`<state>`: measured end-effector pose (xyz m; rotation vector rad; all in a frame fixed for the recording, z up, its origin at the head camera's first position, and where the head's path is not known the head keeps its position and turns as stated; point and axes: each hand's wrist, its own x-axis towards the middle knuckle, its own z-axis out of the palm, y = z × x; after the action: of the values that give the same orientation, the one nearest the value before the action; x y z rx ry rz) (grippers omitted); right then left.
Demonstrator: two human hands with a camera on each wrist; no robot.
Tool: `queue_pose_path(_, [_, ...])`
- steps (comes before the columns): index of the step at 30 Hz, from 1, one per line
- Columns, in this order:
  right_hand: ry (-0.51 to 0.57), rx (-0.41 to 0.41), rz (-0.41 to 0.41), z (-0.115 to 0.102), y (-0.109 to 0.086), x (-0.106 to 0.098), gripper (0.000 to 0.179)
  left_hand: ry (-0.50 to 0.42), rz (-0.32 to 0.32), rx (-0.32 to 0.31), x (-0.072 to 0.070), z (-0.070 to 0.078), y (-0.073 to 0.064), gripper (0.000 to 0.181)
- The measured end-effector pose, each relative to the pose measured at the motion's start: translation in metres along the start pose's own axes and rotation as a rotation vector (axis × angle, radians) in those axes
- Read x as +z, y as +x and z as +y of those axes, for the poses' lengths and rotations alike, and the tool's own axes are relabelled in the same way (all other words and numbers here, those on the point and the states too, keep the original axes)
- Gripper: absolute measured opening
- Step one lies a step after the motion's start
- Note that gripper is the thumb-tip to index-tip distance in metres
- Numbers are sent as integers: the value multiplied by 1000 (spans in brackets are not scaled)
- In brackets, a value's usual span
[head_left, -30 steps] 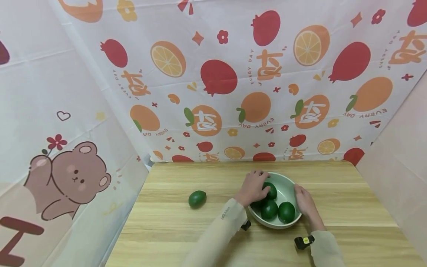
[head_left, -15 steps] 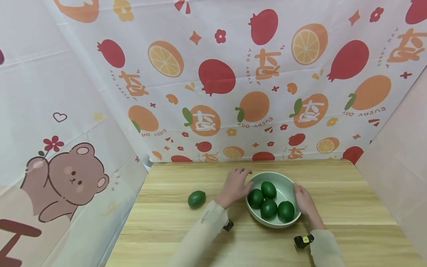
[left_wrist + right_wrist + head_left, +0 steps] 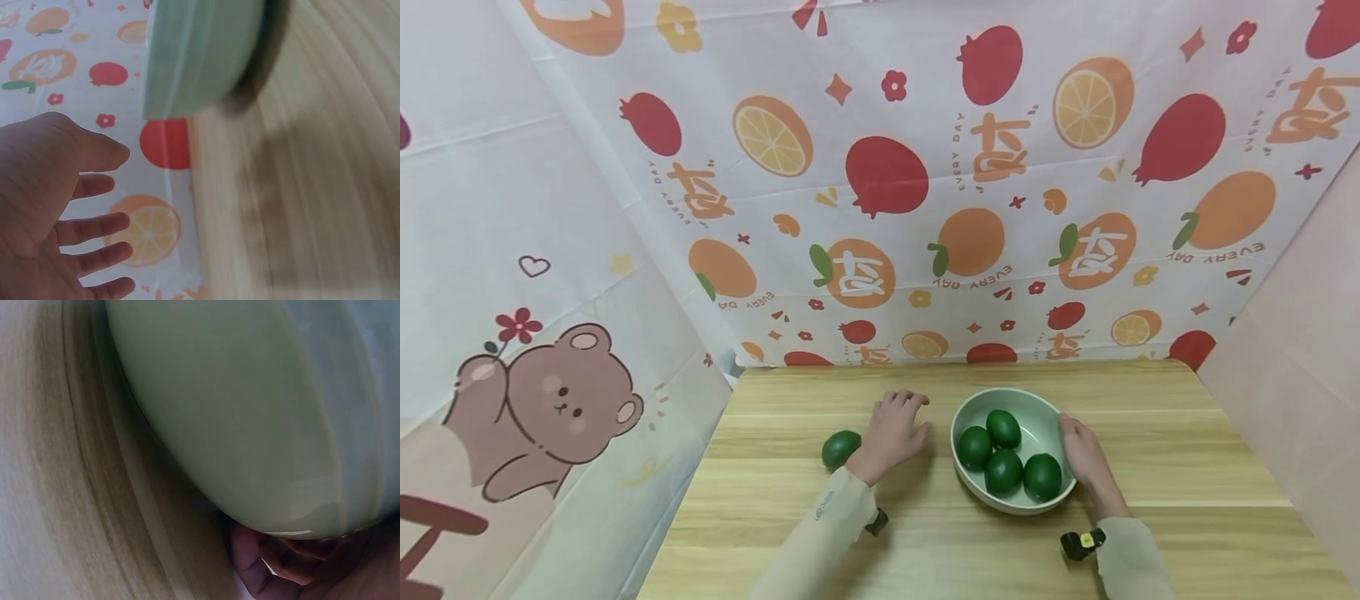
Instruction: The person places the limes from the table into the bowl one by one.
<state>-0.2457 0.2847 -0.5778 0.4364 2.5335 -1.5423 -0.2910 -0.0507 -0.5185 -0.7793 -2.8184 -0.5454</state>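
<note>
A pale green bowl (image 3: 1017,507) sits on the table, holding several smooth, dark green oval fruits like avocados, among them one fruit (image 3: 1042,477) at the lower right. My right hand (image 3: 1086,457) grips the bowl's right side; the right wrist view shows its fingers (image 3: 250,556) curled against the bowl wall (image 3: 237,425). Left of the bowl, my left hand (image 3: 891,433) is over the table with fingers spread and nothing in them. Another green oval fruit (image 3: 839,450) lies on the wood just left of that hand, partly overlapped by it. In the left wrist view the palm (image 3: 37,181) faces the bowl (image 3: 200,56).
The light wooden table (image 3: 760,517) ends at a white fruit-print cloth (image 3: 925,325) along the back. A bear-print cloth (image 3: 565,400) hangs on the left and a plain pale cloth (image 3: 1292,375) on the right. Each wrist wears a small black camera (image 3: 1081,545).
My left hand has come out of the bowl and moved left, near the lone fruit, uncovering the fruits inside. My right hand stays on the bowl, which has hardly moved.
</note>
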Motion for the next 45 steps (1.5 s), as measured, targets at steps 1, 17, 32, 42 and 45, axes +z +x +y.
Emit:
queue_pose_path(1, [-1, 2, -4, 0, 0, 0, 84, 14, -2, -6, 0, -3, -2, 33])
queue_pose_path(17, [-1, 17, -4, 0, 0, 2, 88, 120, 7, -181, -4, -42, -32, 33])
queue_pose_path(32, [-9, 8, 2, -2, -2, 1, 87, 222, -24, -437, -8, -60, -46, 46])
queue_pose_path(42, [-2, 4, 0, -1, -2, 2, 86, 238, -70, -548, -2, -64, -51, 52])
queue_pose_path(45, [6, 5, 5, -1, -2, 1, 86, 218, -80, -558, 0, -64, -52, 54])
